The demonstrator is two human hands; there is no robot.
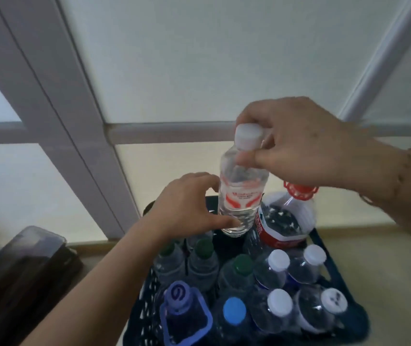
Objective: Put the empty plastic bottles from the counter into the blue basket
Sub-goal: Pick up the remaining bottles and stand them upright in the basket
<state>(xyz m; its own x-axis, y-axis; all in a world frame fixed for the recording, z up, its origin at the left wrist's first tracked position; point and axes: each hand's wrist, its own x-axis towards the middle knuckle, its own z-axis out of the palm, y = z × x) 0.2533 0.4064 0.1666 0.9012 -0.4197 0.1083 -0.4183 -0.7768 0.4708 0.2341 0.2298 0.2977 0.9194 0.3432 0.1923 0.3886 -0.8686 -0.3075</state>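
Bottles hide the blue basket (pixel 336 278) floor; its near side is cropped.

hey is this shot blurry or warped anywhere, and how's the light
Head view: soft motion blur on the right hand and the bottle it pinches; wide-angle bend slants the window frame; light is diffuse backlight through frosted panes, leaving the blue basket dim.

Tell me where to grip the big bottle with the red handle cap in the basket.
Grip the red handle cap from above: it stands upright, its top clear of the neighbouring bottles, while the blue basket wall and other bottles crowd its body.
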